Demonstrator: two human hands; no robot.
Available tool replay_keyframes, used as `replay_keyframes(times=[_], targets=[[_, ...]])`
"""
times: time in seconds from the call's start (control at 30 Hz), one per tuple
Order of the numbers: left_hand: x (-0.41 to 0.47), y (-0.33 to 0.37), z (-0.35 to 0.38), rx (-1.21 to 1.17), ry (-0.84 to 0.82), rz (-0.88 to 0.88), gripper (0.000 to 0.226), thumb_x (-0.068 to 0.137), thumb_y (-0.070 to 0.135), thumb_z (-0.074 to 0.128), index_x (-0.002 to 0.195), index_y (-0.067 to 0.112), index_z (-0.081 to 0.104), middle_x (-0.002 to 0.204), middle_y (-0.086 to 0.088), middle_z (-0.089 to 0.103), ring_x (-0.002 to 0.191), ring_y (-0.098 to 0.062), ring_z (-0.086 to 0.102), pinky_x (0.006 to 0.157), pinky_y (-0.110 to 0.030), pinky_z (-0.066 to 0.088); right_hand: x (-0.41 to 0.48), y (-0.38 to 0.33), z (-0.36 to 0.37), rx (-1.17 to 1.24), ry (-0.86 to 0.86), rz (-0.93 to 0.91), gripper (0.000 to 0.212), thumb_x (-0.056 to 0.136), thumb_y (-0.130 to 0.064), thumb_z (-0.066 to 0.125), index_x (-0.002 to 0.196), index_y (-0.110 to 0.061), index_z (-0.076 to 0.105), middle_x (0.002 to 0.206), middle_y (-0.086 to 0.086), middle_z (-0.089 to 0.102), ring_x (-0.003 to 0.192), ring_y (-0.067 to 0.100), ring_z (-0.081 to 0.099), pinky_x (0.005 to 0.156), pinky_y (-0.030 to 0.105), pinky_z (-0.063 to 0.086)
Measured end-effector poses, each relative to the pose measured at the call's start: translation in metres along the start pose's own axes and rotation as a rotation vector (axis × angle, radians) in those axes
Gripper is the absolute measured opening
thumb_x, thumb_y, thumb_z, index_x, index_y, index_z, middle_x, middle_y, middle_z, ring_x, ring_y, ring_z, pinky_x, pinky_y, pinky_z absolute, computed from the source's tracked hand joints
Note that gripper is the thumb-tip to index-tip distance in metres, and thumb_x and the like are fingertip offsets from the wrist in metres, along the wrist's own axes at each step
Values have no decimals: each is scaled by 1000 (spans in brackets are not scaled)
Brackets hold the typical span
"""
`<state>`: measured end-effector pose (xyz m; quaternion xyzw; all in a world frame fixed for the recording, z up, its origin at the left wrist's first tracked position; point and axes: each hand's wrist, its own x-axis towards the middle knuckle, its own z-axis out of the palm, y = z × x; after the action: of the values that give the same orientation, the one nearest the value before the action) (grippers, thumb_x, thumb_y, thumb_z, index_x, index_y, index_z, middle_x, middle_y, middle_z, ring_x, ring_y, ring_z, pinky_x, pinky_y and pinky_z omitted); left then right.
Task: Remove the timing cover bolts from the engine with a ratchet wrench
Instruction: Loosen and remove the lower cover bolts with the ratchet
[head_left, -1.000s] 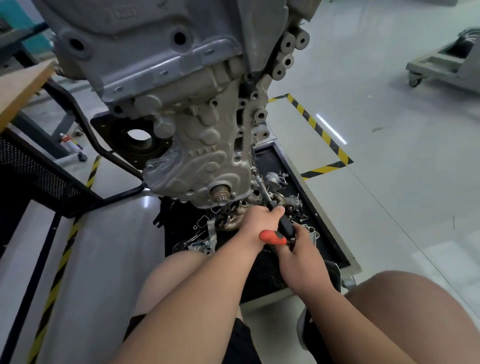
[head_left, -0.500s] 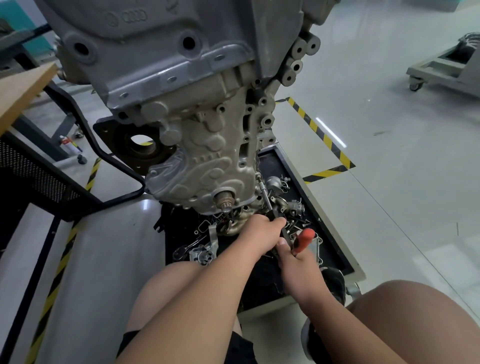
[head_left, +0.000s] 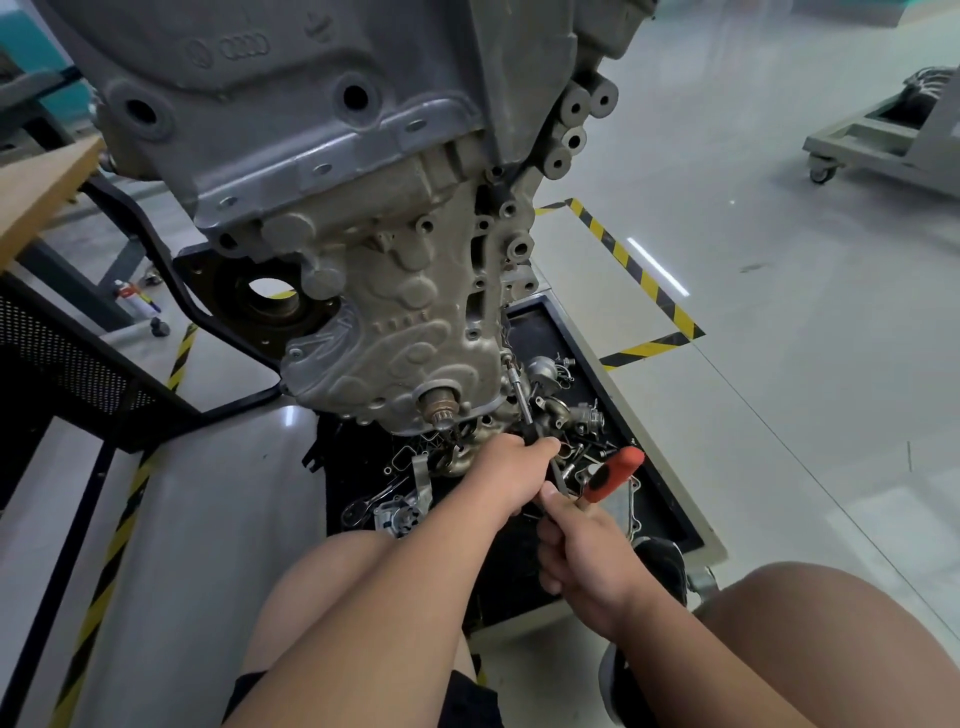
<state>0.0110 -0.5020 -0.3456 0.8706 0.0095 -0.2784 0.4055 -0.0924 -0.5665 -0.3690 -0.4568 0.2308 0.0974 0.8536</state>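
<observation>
the timing cover (head_left: 395, 332) sits on the lower face of the engine (head_left: 291, 93), held up above the person's knees. the left hand (head_left: 511, 478) has its fingers curled round the lower end of a thin extension bar (head_left: 519, 397) that runs up to the cover's right edge. the socket end is small and dim, so it only seems to sit on a bolt there. just right of it, the right hand (head_left: 582, 556) grips the ratchet wrench (head_left: 615, 473), its red handle poking up and to the right.

to do this well, the left hand should hold the bar square to the bolt while the right swings short, even strokes, so the socket does not ride off.

a wooden bench top (head_left: 41, 192) and black mesh panel (head_left: 57, 353) stand far left. below the hands a black tray (head_left: 665, 519) holds loose metal parts. yellow-black tape (head_left: 639, 270) marks the glossy floor (head_left: 779, 364), and a wheeled cart (head_left: 872, 150) stands far right.
</observation>
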Motion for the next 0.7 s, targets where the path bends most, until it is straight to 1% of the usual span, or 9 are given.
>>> replay_keyframes(times=[0.07,0.13,0.23,0.3,0.37,0.43,0.5,0.6,0.7], targets=[[0,0,-1,-6,4,3,27,90,46,56,82,20,59,66,4,53,55,-13,48,48,-22,34,-2,-2,1,73,-20,15,41,101,-32,48,62,-20,54,54,-3,31,38,9,20,37,22,27],[-1,-1,-1,-10,12,5,28,89,46,57,80,20,59,66,4,54,55,-13,48,47,-22,34,-2,-3,1,133,-46,27,51,101,-33,47,53,-26,64,53,-4,34,36,7,20,36,21,26],[-3,-1,-2,-13,22,-5,32,89,47,57,75,19,59,61,4,53,50,-14,47,43,-18,33,-2,-4,2,139,-50,32,53,101,-34,46,53,-28,68,53,-5,34,35,7,20,37,21,26],[-5,0,-3,-13,27,-9,34,90,47,56,72,19,58,57,4,51,47,-13,46,41,-17,33,-1,-3,2,140,-37,33,45,100,-35,48,61,-24,68,52,-4,34,35,7,19,36,21,26],[-6,0,-4,-18,32,-20,34,91,47,55,72,19,59,53,5,50,44,-13,44,41,-16,32,-1,-2,1,154,-35,40,33,100,-35,48,82,-14,66,52,-3,32,35,8,19,36,21,26],[-7,0,-4,-29,32,-27,35,92,46,55,71,19,59,50,5,49,43,-14,43,41,-16,32,-1,-3,-1,156,-55,50,35,101,-35,47,101,-4,62,53,-3,29,35,7,19,36,21,26],[-8,-1,-4,-30,30,-29,35,92,46,54,71,19,59,51,4,49,46,-15,44,43,-17,33,-2,-4,-3,144,-75,58,40,100,-35,47,110,1,60,54,-3,29,35,7,19,37,21,26],[-10,1,-4,-39,24,-27,33,93,46,54,74,19,60,52,5,50,48,-15,45,45,-19,35,-3,-5,-4,133,-69,61,45,100,-35,47,117,6,58,53,-3,32,35,7,19,37,22,25],[-13,2,-4,-45,34,-27,33,94,45,54,74,19,61,46,7,49,43,-13,43,42,-16,33,-3,-5,-2,113,-58,52,38,100,-37,47,101,-2,61,53,-2,33,37,9,19,38,23,26]])
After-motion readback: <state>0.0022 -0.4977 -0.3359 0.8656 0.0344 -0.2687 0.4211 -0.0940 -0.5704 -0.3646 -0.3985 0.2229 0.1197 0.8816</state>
